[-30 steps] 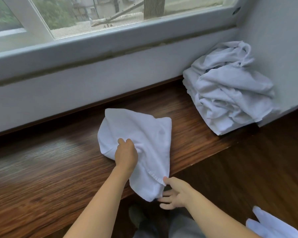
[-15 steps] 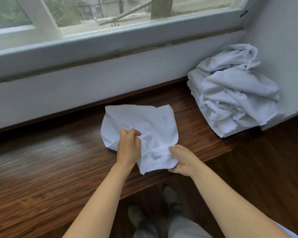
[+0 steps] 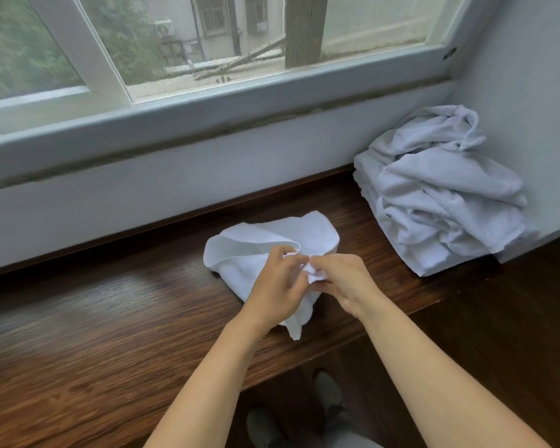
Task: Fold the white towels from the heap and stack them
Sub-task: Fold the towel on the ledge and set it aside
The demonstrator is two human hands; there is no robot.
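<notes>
A small white towel (image 3: 265, 244) lies bunched on the dark wooden ledge (image 3: 94, 334), one corner hanging over the front edge. My left hand (image 3: 277, 287) and my right hand (image 3: 345, 281) meet over its near side, both pinching cloth between the fingertips. The hands touch each other at the fingers and hide the towel's middle. A pile of white towels (image 3: 440, 195) sits at the ledge's right end, flat layers at the bottom and crumpled ones on top.
A white wall (image 3: 175, 189) and window frame run behind the ledge. A wall corner (image 3: 530, 108) backs the pile on the right. Below the front edge I see my shoes (image 3: 328, 396) on the dark floor.
My right hand came up from the towel's hanging corner and met my left hand at the middle. The towel went from spread out to gathered and bunched. The view shifted left.
</notes>
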